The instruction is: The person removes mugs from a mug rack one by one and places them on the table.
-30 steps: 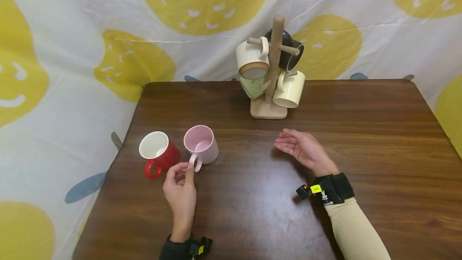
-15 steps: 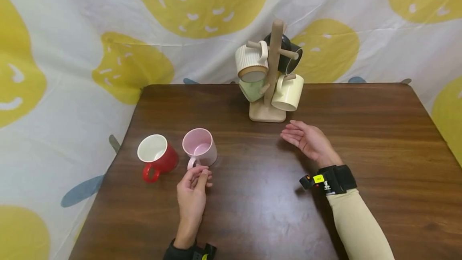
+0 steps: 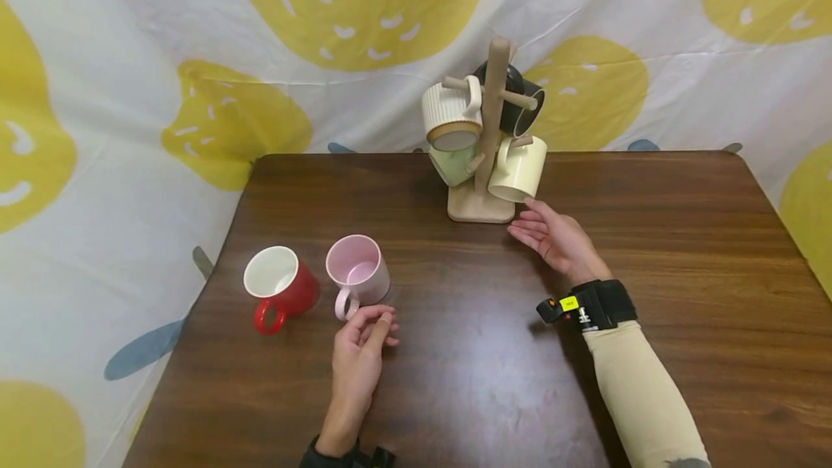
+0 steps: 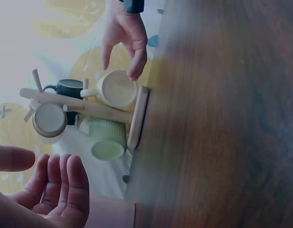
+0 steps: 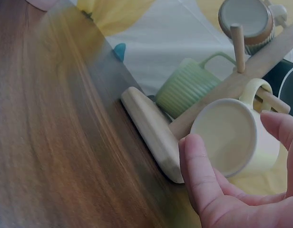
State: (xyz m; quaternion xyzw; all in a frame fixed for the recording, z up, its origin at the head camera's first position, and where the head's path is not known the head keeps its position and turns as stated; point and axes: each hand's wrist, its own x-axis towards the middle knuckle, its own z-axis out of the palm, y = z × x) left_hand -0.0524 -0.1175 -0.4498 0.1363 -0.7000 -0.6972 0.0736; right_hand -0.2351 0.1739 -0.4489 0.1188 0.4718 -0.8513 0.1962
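Note:
My right hand, fingers spread and holding nothing, reaches up beneath a pale yellow mug. That mug hangs by its handle from a low peg of a wooden mug rack. In the right wrist view the thumb and fingers stand on either side of the mug's round base. My left hand, its fingers loosely bent with nothing in them, is just in front of a pink mug. The pink mug stands upright, its handle toward me. A red mug with a white inside stands left of it.
Also on the rack hang a white ribbed mug, a green mug partly behind it, and black mugs at the back. A lemon-print cloth hangs behind the brown wooden table.
My left hand has let go of the pink mug's handle and drawn back to the right. My right hand has moved forward to the yellow mug. The mugs stay where they were.

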